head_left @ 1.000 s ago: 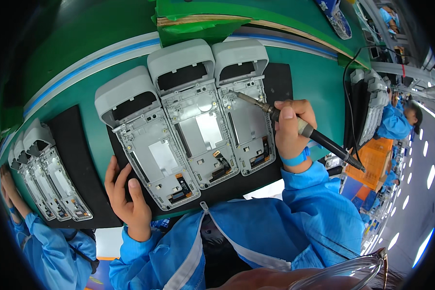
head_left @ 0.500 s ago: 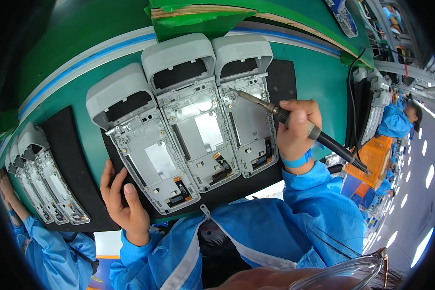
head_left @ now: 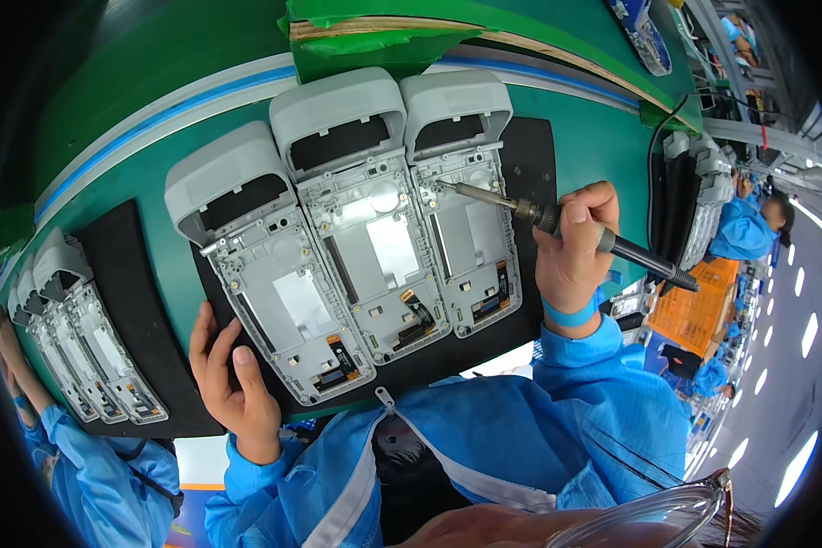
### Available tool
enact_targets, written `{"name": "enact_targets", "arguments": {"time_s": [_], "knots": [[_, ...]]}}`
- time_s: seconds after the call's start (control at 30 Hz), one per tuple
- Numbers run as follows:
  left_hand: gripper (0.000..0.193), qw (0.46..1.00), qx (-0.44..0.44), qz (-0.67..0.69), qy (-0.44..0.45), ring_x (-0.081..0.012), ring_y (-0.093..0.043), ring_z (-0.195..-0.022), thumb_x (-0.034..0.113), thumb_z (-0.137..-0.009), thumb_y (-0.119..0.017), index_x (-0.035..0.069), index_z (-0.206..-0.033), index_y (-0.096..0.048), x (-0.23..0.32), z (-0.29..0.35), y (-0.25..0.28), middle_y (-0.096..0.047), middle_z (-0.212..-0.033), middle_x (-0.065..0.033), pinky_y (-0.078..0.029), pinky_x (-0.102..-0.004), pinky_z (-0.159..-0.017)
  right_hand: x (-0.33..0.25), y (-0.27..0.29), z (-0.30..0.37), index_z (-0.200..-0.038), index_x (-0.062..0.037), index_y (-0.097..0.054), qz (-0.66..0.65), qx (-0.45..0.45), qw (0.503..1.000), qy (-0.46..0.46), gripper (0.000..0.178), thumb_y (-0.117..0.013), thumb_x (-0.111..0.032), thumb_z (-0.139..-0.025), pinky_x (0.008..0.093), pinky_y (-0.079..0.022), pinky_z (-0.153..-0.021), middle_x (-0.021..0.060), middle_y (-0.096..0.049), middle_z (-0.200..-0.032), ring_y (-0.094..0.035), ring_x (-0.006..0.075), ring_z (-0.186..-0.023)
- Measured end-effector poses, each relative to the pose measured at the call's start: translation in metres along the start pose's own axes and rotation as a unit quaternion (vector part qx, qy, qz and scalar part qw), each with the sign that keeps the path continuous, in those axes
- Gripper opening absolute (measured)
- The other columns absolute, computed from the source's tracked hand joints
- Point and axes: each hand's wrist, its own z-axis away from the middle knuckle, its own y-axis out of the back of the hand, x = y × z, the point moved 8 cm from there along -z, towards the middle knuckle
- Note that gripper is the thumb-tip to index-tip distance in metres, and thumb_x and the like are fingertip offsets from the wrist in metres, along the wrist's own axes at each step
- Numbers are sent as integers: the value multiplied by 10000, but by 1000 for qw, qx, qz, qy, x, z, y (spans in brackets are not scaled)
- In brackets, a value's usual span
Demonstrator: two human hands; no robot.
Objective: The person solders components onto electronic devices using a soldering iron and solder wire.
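Observation:
Three grey plastic device housings lie side by side, inner faces up: the left housing (head_left: 247, 306), the middle housing (head_left: 349, 256) and the right housing (head_left: 461, 274). Each has a raised hood at its far end and an orange-and-black flex cable near its lower end. My right hand (head_left: 575, 247) grips a soldering iron (head_left: 546, 217) by its dark handle. Its metal tip points left, at the upper left part of the right housing; whether it touches is too small to tell. My left hand (head_left: 233, 384), fingers apart, rests beside the left housing's lower left edge, holding nothing.
Beneath the housings lies a black mat (head_left: 532, 164) on a green table (head_left: 603, 151). Farther left, similar housings (head_left: 91, 347) lie by a co-worker's arm (head_left: 27, 374). A green-wrapped ledge (head_left: 502, 32) runs along the back. More grey housings (head_left: 708, 201) and an orange crate (head_left: 694, 306) stand right.
The iron's tip has shifted slightly toward me on the right housing. My right hand has moved a little right, and the iron lies flatter. My left hand has stayed put.

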Motion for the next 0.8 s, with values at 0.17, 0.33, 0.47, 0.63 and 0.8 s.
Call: {"name": "enact_targets", "arguments": {"time_s": [0.17,0.33,0.47,0.63,0.8], "knots": [[263,1000,9,6,17,-270,-409,-1140,161,-865,-448,-30,-999,-570,-4,1,1,-417,-1238,-171,-289,-354,-959,-1,-4,1,-740,-49,-424,36,2,999,39,214,-543,-212,-812,187,-320,-465,-6,-423,-639,-346,42,-512],[254,1000,15,-1,8,-292,-425,-1117,159,-847,-474,-44,-960,-577,-1,1,1,-434,-1212,-195,-312,-367,-939,-1,-2,1,-717,-36,-437,62,35,995,64,236,-557,-219,-806,196,-347,-511,-15,-406,-601,-342,42,-528],[252,999,24,12,23,-296,-425,-1114,159,-847,-474,-45,-953,-579,-4,1,1,-434,-1211,-196,-309,-369,-942,-4,-3,1,-719,-28,-455,104,42,991,79,231,-561,-215,-804,189,-316,-505,-22,-401,-592,-332,38,-533],[258,1000,18,7,10,-296,-427,-1111,167,-849,-476,-48,-950,-577,-2,1,1,-433,-1210,-200,-311,-368,-940,-4,-4,1,-726,-26,-462,103,38,990,88,228,-565,-214,-804,185,-301,-506,-27,-401,-593,-333,35,-534],[255,1000,14,9,13,-298,-425,-1111,162,-847,-476,-49,-950,-576,-2,1,0,-430,-1212,-202,-311,-370,-938,-1,-4,1,-731,-27,-463,107,34,990,86,230,-570,-217,-804,186,-306,-526,-21,-419,-610,-342,37,-545]]}}
